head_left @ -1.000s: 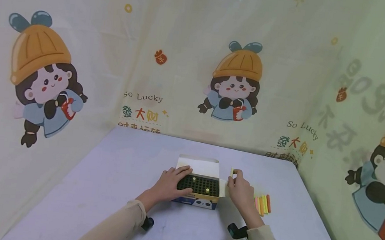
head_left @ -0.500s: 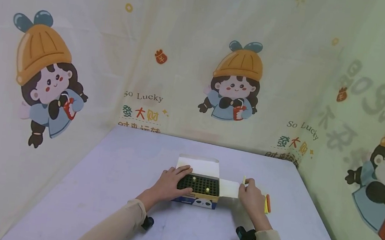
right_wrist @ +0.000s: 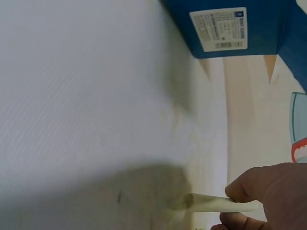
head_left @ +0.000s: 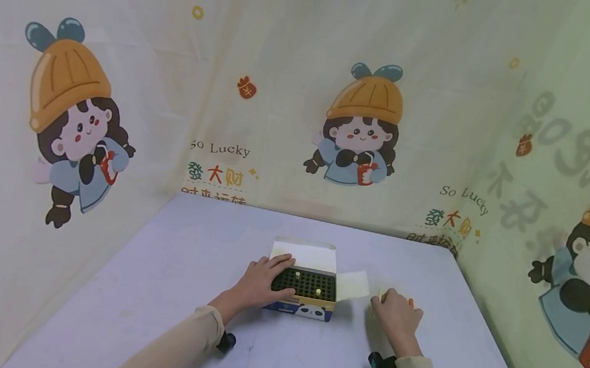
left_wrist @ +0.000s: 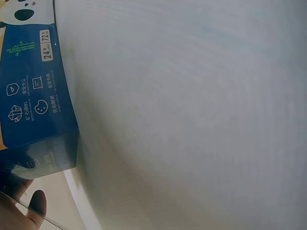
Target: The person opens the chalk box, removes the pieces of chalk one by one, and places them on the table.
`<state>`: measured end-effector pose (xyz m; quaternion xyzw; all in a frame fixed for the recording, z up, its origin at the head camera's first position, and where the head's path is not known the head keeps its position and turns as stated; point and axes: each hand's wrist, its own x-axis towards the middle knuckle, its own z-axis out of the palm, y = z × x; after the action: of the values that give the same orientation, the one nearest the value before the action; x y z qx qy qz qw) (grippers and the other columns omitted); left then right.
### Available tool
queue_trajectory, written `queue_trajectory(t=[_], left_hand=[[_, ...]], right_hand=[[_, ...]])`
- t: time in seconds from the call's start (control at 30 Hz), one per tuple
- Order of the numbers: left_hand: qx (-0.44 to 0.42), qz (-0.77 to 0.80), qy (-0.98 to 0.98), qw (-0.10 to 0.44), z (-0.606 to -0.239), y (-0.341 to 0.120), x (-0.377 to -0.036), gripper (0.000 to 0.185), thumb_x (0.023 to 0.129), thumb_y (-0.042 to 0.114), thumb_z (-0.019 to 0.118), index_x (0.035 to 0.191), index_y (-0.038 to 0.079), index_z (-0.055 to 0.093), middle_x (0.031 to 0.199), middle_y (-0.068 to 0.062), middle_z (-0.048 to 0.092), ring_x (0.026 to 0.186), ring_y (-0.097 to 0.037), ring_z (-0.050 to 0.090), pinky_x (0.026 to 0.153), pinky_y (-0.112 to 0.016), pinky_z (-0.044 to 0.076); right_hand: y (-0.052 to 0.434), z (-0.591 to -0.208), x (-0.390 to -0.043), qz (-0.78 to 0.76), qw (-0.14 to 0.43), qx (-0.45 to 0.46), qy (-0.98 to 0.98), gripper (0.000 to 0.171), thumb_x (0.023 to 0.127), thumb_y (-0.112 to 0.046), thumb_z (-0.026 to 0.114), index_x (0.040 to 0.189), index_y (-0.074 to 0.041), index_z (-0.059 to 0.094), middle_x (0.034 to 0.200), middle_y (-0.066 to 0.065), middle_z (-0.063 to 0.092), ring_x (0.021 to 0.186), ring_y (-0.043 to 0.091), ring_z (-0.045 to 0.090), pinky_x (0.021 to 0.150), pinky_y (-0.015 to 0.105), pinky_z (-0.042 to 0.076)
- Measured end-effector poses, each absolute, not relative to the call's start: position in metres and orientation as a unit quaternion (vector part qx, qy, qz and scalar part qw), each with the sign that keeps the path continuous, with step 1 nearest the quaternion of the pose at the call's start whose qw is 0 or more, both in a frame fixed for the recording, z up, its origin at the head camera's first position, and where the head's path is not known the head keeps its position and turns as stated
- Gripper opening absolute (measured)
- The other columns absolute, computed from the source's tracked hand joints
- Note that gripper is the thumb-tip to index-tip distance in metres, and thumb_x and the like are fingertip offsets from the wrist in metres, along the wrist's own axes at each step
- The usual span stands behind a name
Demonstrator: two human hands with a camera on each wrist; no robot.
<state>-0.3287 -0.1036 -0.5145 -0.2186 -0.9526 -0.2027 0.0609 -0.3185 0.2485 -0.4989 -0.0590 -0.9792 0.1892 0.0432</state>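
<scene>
A blue and yellow chalk box (head_left: 287, 308) with a panda print stands with its lid folded back; two pale sticks (head_left: 318, 292) poke up from its dark holed insert (head_left: 306, 282). My left hand (head_left: 257, 283) rests over the box's left end, thumb along the near edge and fingers spread toward the back edge. To the right of the box, my right hand (head_left: 396, 316) pinches a pale yellow chalk stick (right_wrist: 216, 204) between thumb and fingers. Behind this hand shows the tip of an orange-red stick (head_left: 411, 303); the other loose sticks are hidden by the hand.
A white side flap (head_left: 352, 286) sticks out from the box's right end, and the white lid (head_left: 304, 253) stands at its back. The table (head_left: 202, 246) is covered in a pale cloth. Printed curtains (head_left: 280, 122) hang behind it and on both sides.
My right hand has moved right and toward me with the chalk stick, covering the loose sticks. The side flap, partly hidden before, now shows in full. My left hand has stayed on the box.
</scene>
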Motion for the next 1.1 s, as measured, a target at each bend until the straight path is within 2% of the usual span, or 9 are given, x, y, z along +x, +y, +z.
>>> queue_trajectory(t=[0.17, 0.37, 0.53, 0.73, 1.1], left_hand=[[-0.217, -0.204, -0.953, 0.061, -0.515, -0.103, -0.328, 0.081, 0.095, 0.069, 0.057, 0.163, 0.03, 0.037, 0.168, 0.008, 0.032, 0.139, -0.039, 0.046, 0.103, -0.061, 0.039], [-0.225, -0.202, -0.951, 0.067, -0.515, -0.103, -0.328, 0.081, 0.095, 0.069, 0.057, 0.162, 0.028, 0.037, 0.168, 0.006, 0.034, 0.138, -0.038, 0.048, 0.101, -0.061, 0.04], [-0.224, -0.215, -0.949, 0.062, -0.512, -0.104, -0.326, 0.08, 0.096, 0.068, 0.058, 0.162, 0.028, 0.038, 0.168, 0.006, 0.033, 0.142, -0.041, 0.044, 0.104, -0.063, 0.038], [-0.222, -0.22, -0.948, 0.058, -0.51, -0.104, -0.325, 0.08, 0.096, 0.068, 0.057, 0.162, 0.028, 0.038, 0.169, 0.006, 0.032, 0.143, -0.04, 0.043, 0.105, -0.063, 0.038], [-0.223, -0.215, -0.949, 0.06, -0.513, -0.104, -0.327, 0.081, 0.096, 0.069, 0.057, 0.162, 0.028, 0.037, 0.169, 0.005, 0.032, 0.142, -0.038, 0.044, 0.104, -0.063, 0.038]], right_hand=[[0.255, -0.5, -0.315, 0.175, 0.029, -0.061, -0.982, 0.025, 0.091, -0.026, 0.054, 0.074, -0.008, 0.054, 0.065, 0.006, 0.058, 0.064, 0.027, 0.053, 0.089, 0.068, 0.034], [0.264, -0.501, -0.314, 0.167, 0.028, -0.069, -0.983, 0.023, 0.089, -0.024, 0.054, 0.073, -0.007, 0.053, 0.067, 0.008, 0.056, 0.065, 0.029, 0.054, 0.085, 0.066, 0.036], [0.27, -0.504, -0.317, 0.167, 0.017, -0.078, -0.983, 0.022, 0.09, -0.023, 0.056, 0.079, -0.004, 0.053, 0.07, 0.011, 0.054, 0.066, 0.029, 0.052, 0.081, 0.062, 0.038], [0.271, -0.508, -0.319, 0.182, 0.021, -0.071, -0.981, 0.021, 0.09, -0.02, 0.057, 0.096, 0.0, 0.057, 0.081, 0.013, 0.062, 0.072, 0.029, 0.058, 0.082, 0.063, 0.039], [0.267, -0.507, -0.315, 0.176, 0.032, -0.067, -0.982, 0.027, 0.091, -0.021, 0.06, 0.104, 0.002, 0.06, 0.091, 0.019, 0.068, 0.076, 0.033, 0.063, 0.084, 0.066, 0.039]])
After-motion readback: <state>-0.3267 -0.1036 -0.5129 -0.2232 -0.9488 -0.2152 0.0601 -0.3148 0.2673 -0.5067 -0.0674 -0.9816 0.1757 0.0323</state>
